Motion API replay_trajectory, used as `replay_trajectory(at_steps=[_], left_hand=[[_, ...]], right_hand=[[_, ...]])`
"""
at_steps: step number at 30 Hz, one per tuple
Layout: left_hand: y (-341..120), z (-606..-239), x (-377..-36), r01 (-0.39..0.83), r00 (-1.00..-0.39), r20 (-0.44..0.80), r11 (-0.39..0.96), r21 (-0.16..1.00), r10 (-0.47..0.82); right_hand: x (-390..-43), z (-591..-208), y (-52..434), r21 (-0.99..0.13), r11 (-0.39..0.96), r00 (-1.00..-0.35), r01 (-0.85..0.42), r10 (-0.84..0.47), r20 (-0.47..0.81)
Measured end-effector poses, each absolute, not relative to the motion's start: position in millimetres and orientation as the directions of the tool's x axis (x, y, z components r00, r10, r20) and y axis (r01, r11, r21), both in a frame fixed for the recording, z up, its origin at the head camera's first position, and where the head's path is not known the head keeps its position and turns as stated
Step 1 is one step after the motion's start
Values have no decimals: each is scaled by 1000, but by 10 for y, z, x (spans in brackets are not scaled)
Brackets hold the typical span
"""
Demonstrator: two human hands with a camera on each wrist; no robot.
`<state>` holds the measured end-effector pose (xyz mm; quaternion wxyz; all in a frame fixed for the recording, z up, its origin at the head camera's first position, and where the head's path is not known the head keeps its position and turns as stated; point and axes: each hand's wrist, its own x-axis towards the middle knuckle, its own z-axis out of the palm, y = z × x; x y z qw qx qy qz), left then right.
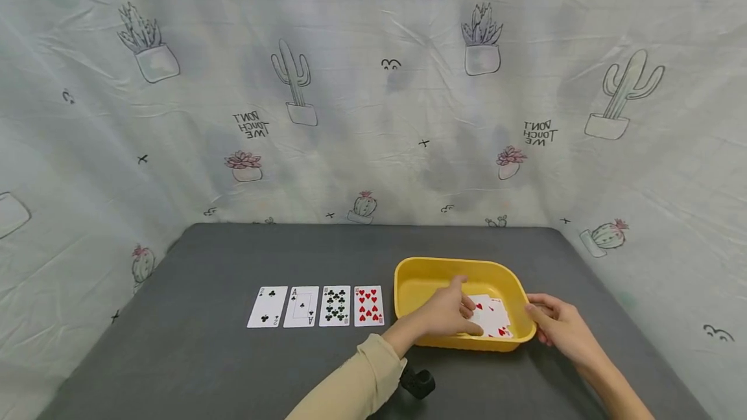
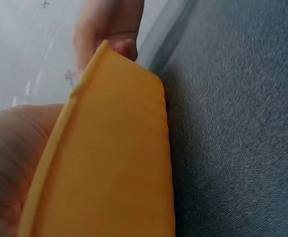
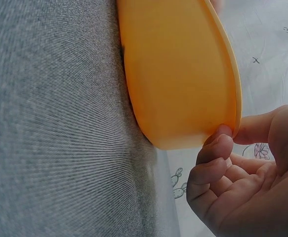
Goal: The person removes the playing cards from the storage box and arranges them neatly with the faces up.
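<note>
A yellow plastic tray stands on the right half of the table, with a loose pile of playing cards inside, red hearts showing. My left hand reaches over the tray's near left side, thumb and fingers spread beside the cards. In the left wrist view the tray's outer wall hides most of that hand's fingers. At the tray's right end, my right hand pinches the rim between thumb and fingers. The right wrist view shows this grip, with fingertips against the outer wall.
Left of the tray, several face-up cards lie in a neat row, among them a two of clubs and an ace of clubs. A dark grey cloth covers the table. A cactus-print curtain hangs behind and at both sides.
</note>
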<state>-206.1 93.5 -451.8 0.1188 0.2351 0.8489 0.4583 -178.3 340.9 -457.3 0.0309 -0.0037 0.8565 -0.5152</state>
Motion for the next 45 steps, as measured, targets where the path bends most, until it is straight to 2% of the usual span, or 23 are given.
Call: replay_trajectory(at_steps=[6,13,18,22,26,32,45], left_hand=[[930,-4638,-2184,324,-849,0,521,790,528],[846,-4695,-2310,480,-801,79,558,677,593],[801,-4657,-2357,521,-801,91,613,594,592],[796,-4632,-2371,504,-812,46,661,555,581],[815,-4633,-2379,472,-827,18,676,566,562],[832,-4641,-2387,450,-832,12,661,601,555],[881,-4647,-2394,448,-842,11,688,570,539]], right_hand=[[-1766,-4581,3384,-887,461,-998,21,-40,-45],[-1767,-4581,3375,-887,462,-999,6,-37,-26],[-1778,-4596,3382,-885,465,-999,1,-39,-21],[-1780,-4597,3380,-884,467,-999,-2,-39,-19],[-1773,-4583,3371,-881,473,-999,1,-34,-19],[-1757,-4579,3372,-878,478,-999,9,-30,-27],[-1768,-4588,3386,-888,460,-999,5,-39,-26]])
